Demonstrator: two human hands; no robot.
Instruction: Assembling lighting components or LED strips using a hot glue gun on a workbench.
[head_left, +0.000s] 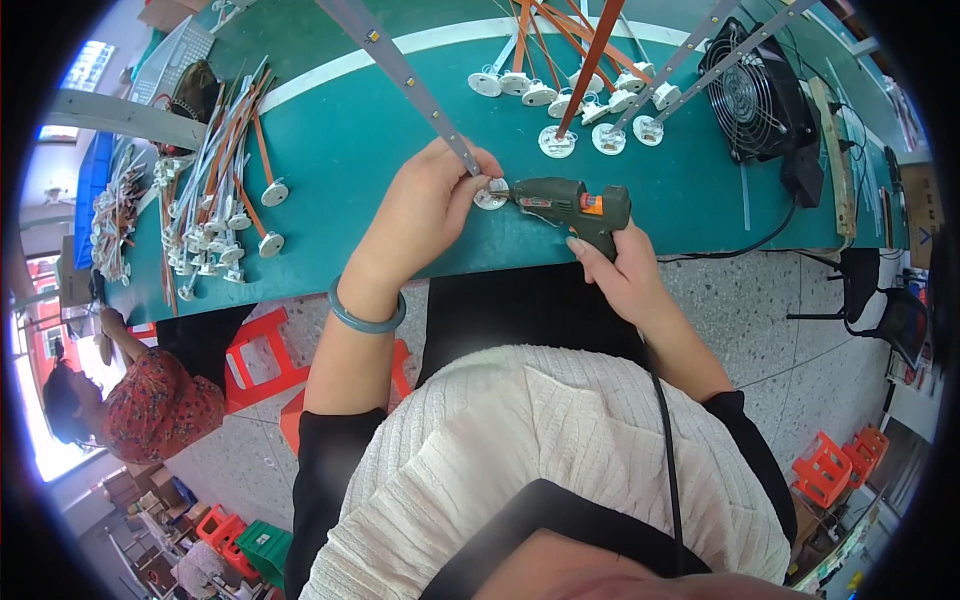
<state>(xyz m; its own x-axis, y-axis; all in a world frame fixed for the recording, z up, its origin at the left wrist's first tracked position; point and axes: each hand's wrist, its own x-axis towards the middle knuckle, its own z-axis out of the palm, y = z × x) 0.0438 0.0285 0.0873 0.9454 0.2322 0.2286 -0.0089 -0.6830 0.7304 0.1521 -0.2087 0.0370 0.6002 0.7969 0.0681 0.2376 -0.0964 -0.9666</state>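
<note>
Two hands: both gripping over the teal table (350, 150).
Left hand (425, 205): pinches grey metal strip (400, 65) on white round base (490, 197).
Right hand (622, 272): wrapped around dark green glue gun (572, 205), nozzle touching base.

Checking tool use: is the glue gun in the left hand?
No, the right hand grips the dark green glue gun; the left hand holds a strip.

We see few such things. A small red-and-white label (537, 203) sits on the side of the dark green glue gun (570, 205), near its nozzle end, above the teal counter (380, 150). A brown cardboard box (168, 12) stands at the far left end of the counter, by the upper rim. Another brown cardboard box (918, 215) stands off the counter's right end. We make out no signs or screens.
</note>
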